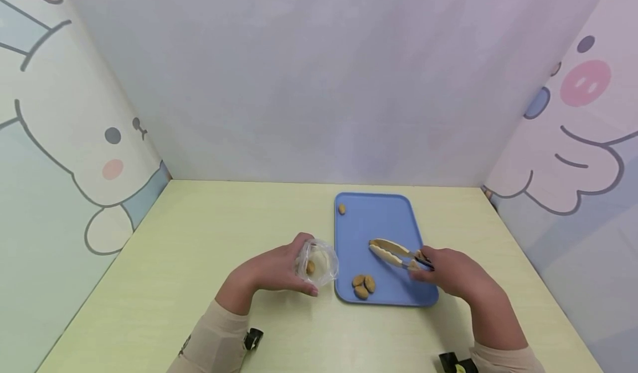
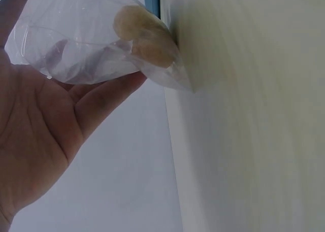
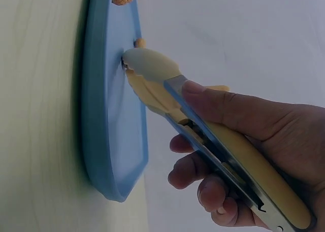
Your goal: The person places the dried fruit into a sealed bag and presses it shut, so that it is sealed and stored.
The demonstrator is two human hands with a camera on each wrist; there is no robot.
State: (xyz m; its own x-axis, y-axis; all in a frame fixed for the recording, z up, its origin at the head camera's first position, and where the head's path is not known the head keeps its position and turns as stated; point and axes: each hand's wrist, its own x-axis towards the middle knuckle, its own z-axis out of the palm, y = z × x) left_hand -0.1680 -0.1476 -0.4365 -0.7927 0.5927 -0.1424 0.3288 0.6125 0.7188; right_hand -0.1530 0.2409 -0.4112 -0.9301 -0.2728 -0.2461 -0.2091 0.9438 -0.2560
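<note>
My left hand (image 1: 280, 267) holds a clear plastic bag (image 1: 326, 263) left of the tray, with fingers and thumb around its side. Through the film, two brown walnuts (image 2: 152, 48) show in the left wrist view. My right hand (image 1: 451, 272) grips a pair of kitchen tongs (image 1: 391, 251) with cream scalloped tips and metal arms. These tips lie over the middle of the blue tray (image 1: 384, 218) and nearly meet; whether anything sits between them I cannot tell. Several walnuts (image 1: 369, 283) are on the tray, most grouped near its front left, another at the back left corner.
The pale yellow table (image 1: 239, 212) extends around the tray on all sides. A plain pale wall (image 1: 319, 85) rises behind, with cartoon-printed panels (image 1: 89, 157) at the left and right.
</note>
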